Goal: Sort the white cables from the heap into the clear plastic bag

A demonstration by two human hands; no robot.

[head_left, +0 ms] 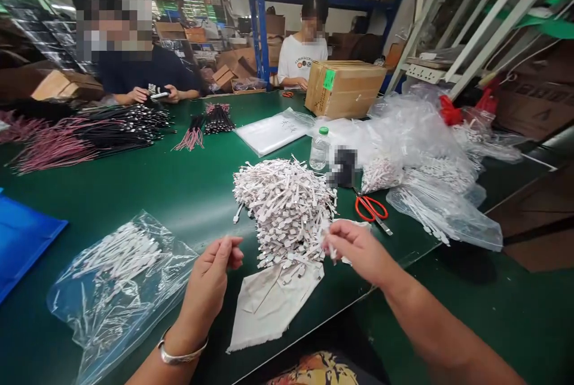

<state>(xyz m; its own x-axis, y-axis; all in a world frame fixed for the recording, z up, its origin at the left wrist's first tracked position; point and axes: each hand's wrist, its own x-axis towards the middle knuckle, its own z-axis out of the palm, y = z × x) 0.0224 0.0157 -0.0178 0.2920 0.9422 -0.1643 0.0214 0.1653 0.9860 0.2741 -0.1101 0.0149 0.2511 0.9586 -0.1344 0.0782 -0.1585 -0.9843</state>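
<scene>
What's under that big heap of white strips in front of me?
A frayed off-white cloth shows at the near edge of the heap of white strips, on the green workbench. The heap hides what lies beneath its middle.

Left hand and right hand above a green-topped workbench. Right fingertips pinching a small white strip at the edge of a heap of flat white strips. Left fingertips drawn together just beside the heap (polished silver bangle on the wrist). Below the heap, a crumpled cream cloth; at left, a clear plastic bag of white strips; at right, red-handled steel scissors.
</scene>
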